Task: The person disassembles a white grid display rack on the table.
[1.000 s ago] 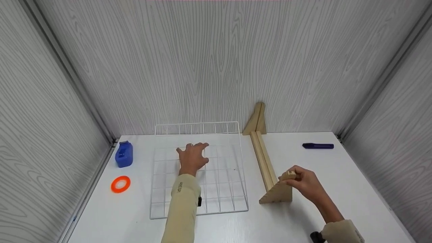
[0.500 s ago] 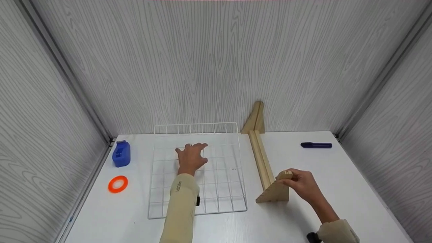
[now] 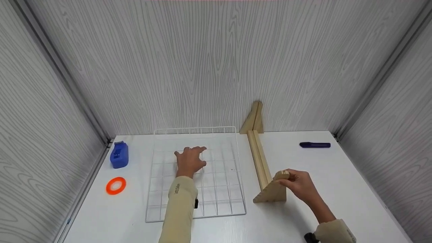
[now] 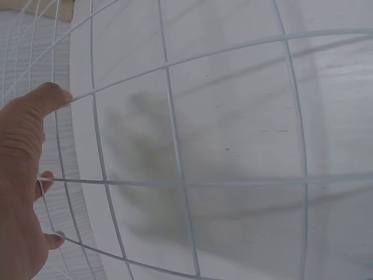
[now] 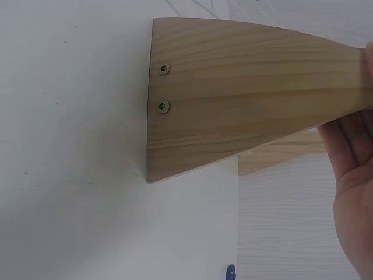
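Note:
A white wire grid panel (image 3: 216, 186) lies under my left hand (image 3: 190, 162) in the head view. The fingers are spread over it, and in the left wrist view the thumb and fingertips hook onto the wires of the grid (image 4: 176, 143). Shadows fall on the table beneath. To the right stands a wooden stand (image 3: 258, 155) with a long bar joining two upright end pieces. My right hand (image 3: 300, 185) pinches the top of the near end piece. In the right wrist view, that end piece (image 5: 245, 87) shows two bolt heads near its base.
A blue tape dispenser (image 3: 119, 155) and an orange ring (image 3: 116, 186) lie on the left of the white table (image 3: 233, 233). A dark purple utility knife (image 3: 315, 145) is at the right rear. Grey wood-grain panels (image 3: 202, 67) enclose the back and sides.
The grid's back edge sits lower in the view, with my left hand slightly lower too. The whole head view has drifted a little; my right hand keeps its grip on the stand.

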A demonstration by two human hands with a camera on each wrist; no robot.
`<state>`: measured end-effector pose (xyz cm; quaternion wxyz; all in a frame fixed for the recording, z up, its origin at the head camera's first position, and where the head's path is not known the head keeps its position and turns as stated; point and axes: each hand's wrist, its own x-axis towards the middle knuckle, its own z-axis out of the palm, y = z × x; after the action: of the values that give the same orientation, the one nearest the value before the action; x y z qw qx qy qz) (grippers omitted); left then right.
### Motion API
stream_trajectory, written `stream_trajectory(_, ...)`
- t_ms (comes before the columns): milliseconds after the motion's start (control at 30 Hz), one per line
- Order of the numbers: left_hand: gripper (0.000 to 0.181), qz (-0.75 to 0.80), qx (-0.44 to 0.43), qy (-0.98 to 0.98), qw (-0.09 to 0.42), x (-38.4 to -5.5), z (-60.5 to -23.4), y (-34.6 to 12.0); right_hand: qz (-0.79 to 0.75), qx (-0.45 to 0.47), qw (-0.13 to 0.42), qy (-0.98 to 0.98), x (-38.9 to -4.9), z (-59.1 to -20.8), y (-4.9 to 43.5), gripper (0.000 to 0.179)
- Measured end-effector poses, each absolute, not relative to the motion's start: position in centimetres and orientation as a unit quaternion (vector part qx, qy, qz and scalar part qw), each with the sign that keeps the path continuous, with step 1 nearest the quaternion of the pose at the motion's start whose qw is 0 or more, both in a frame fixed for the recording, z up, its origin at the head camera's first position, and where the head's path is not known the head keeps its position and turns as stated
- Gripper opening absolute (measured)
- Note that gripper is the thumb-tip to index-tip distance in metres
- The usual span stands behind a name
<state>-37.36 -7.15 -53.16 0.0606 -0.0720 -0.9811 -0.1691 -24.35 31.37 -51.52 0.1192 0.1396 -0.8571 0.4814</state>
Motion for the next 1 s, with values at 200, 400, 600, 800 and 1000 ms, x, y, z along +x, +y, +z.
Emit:
stream_trajectory(200,0.054,-0.192,-0.079,-0.977,0.058,-37.3,-53.8,-7.3,0.451,0.153,0.124,-0.871,-24.7,-51.3,31.5,0.012)
stream_trajectory(400,0.053,-0.194,-0.076,-0.977,0.038,-37.2,-54.4,-7.2,0.410,0.156,0.142,-0.888,-24.7,-51.7,31.5,0.018)
stream_trajectory(600,0.053,-0.185,-0.066,-0.980,0.023,-37.4,-55.1,-7.4,0.409,0.170,0.133,-0.886,-24.8,-51.9,31.5,0.005)
stream_trajectory(800,0.052,-0.191,-0.067,-0.979,0.008,-37.8,-55.6,-7.4,0.415,0.177,0.138,-0.882,-24.6,-51.8,31.7,0.002)
stream_trajectory(1000,0.050,-0.203,-0.066,-0.977,0.011,-37.4,-56.4,-7.8,0.407,0.181,0.140,-0.884,-24.7,-52.3,31.7,0.004)
